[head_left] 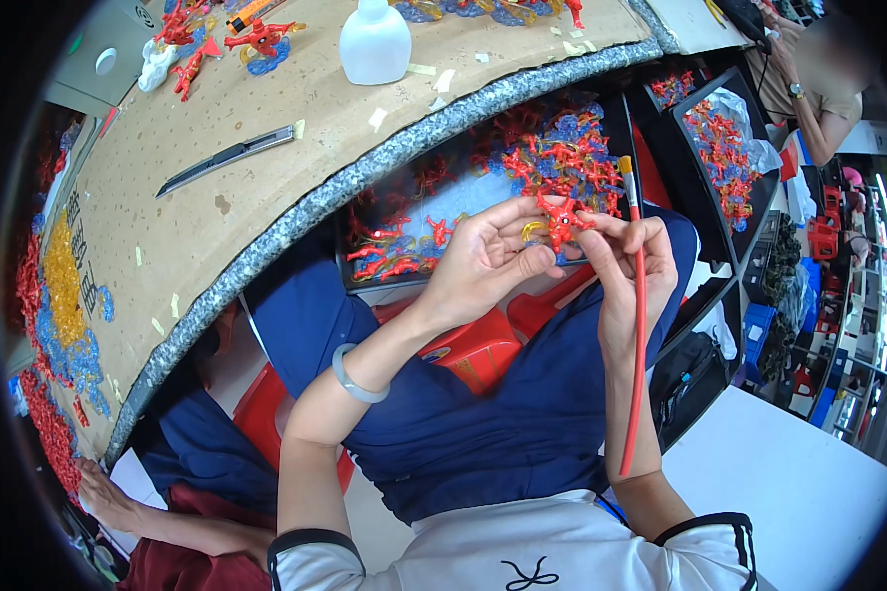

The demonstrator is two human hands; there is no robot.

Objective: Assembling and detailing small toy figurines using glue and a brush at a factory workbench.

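Note:
Over my lap, my left hand [488, 256] pinches a small red toy figure [562, 219] with yellow and blue translucent parts near its base. My right hand [636, 271] steadies the same figure with thumb and fingertips. Tucked between the fingers of that hand is a paintbrush [640, 364], its red handle pointing down and its bristles up. Just beyond both hands, a black tray [443, 202] holds many similar red, blue and yellow figures, some lying loose on its pale bottom.
On the curved table [296, 187] lie a utility knife [229, 159], a white bottle [375, 44] and more figures [259, 39]. Piles of yellow pieces [64, 286] and red pieces [44, 424] line its left side, by a co-worker's hand [106, 495]. Another full tray [721, 158] stands right.

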